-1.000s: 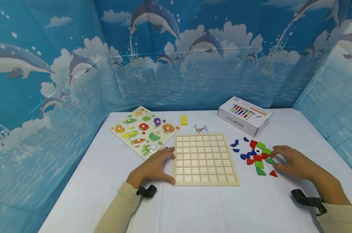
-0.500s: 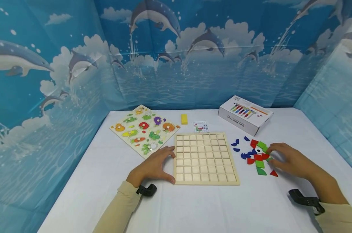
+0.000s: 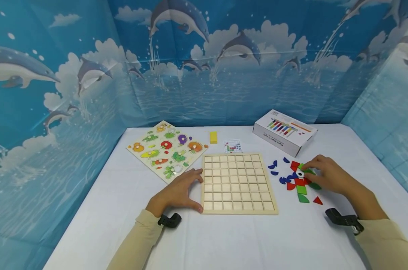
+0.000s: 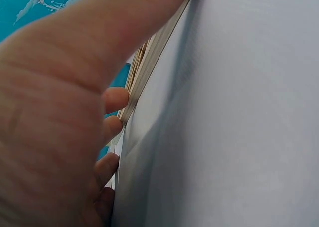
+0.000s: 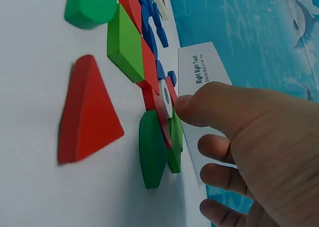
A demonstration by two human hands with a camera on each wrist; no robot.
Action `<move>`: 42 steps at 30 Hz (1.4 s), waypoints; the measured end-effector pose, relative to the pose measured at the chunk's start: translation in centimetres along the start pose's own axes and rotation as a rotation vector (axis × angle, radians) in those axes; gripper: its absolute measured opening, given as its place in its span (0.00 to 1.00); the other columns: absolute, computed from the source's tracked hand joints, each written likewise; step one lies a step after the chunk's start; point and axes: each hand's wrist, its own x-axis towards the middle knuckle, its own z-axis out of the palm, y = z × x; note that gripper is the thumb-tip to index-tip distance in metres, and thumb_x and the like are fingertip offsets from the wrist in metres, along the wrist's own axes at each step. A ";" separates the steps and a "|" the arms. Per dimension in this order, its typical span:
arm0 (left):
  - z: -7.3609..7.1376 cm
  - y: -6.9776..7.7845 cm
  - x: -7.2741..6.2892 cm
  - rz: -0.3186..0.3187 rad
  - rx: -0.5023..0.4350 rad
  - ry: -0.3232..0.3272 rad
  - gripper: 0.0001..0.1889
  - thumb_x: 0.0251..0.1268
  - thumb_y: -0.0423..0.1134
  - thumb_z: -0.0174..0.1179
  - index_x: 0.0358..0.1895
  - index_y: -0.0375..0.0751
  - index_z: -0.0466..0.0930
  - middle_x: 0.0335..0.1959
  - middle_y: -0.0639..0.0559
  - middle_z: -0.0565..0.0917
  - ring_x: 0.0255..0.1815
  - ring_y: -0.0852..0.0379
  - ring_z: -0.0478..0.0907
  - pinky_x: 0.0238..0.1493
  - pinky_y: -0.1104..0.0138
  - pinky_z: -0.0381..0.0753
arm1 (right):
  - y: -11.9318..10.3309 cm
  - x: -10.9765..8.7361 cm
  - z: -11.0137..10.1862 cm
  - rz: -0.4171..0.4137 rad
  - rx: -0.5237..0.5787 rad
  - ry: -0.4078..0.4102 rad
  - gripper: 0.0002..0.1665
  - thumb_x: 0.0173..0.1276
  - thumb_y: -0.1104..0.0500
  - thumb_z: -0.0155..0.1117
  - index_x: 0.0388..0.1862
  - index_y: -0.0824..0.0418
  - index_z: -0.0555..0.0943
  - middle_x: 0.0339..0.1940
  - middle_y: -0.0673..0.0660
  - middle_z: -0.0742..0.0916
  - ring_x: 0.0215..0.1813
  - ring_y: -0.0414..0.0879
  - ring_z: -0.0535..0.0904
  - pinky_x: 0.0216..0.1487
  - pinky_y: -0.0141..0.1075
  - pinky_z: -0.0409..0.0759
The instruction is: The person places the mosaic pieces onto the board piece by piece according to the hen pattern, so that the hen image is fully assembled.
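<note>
My left hand (image 3: pixel 181 193) rests against the left side of a wooden grid board (image 3: pixel 239 212). Its thumb touches the near corner and its fingers lie spread along that edge. Over a cluster of coloured blocks to the board's right hovers my right hand (image 3: pixel 332 178). Thumb and forefinger are apart, by a white ring-marked disc (image 5: pixel 166 97) and light green blocks (image 5: pixel 175 137), partly hidden by the fingers in the head view. A dark green curved block (image 5: pixel 152 150) and a red triangular block (image 5: pixel 89 112) lie nearer. Several blue half-round blocks (image 3: pixel 274 173) are scattered left of the cluster.
A small pattern card (image 3: pixel 232 146) and a yellow block (image 3: pixel 213 137) lie behind the board. At the back right sits a white printed box (image 3: pixel 284 133). A vegetable puzzle board (image 3: pixel 166 150) lies at the back left. Dolphin-printed cloth walls (image 3: pixel 237 93) enclose the table.
My right hand has moved left and farther back over the blocks, from the dark green curved block toward the white disc and light green blocks. My left hand stays at the board.
</note>
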 end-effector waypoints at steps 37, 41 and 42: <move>0.1 0.0 0.0 -0.003 -0.003 0.000 0.46 0.33 0.76 0.74 0.57 0.57 0.71 0.80 0.58 0.57 0.81 0.52 0.49 0.77 0.52 0.53 | -1.3 3.1 1.3 0.112 0.007 -0.050 0.15 0.67 0.57 0.71 0.46 0.67 0.84 0.43 0.63 0.81 0.44 0.59 0.75 0.48 0.60 0.82; 0.0 0.1 0.0 -0.005 0.001 0.000 0.46 0.33 0.75 0.75 0.58 0.57 0.71 0.80 0.58 0.57 0.81 0.52 0.49 0.77 0.53 0.53 | -1.6 3.5 1.3 0.115 0.003 -0.049 0.16 0.67 0.56 0.71 0.47 0.66 0.84 0.41 0.61 0.81 0.42 0.56 0.76 0.45 0.56 0.84; 0.0 0.1 0.0 -0.008 0.003 -0.002 0.46 0.33 0.75 0.75 0.58 0.58 0.71 0.81 0.58 0.57 0.81 0.52 0.49 0.77 0.53 0.52 | -1.7 3.6 1.3 0.118 0.003 -0.050 0.15 0.67 0.56 0.72 0.46 0.66 0.85 0.40 0.60 0.81 0.41 0.55 0.76 0.43 0.54 0.84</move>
